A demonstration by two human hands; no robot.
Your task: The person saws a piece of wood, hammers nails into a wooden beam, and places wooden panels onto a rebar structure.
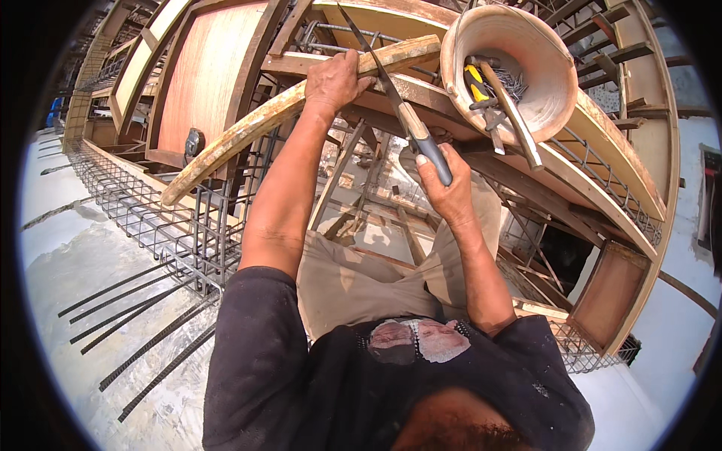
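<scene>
The left hand [333, 84] has its fingers wrapped over a timber length [248, 141] lying slantwise before the person, left of the bucket [553, 105]. The right hand's [453, 188] fingers close around the grip of a saw [390, 92], blade across the timber. The timber appears stiff, rough, moderately heavy, best gripped near the cut; the blade seems thin and springy, best held by its handle.

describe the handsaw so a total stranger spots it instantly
Find the off-white bucket at upper right. Left of it, the right hand holds the handsaw across a long timber strip. Unlike the bucket's tools, it has a long, dark, tapering blade.
</scene>
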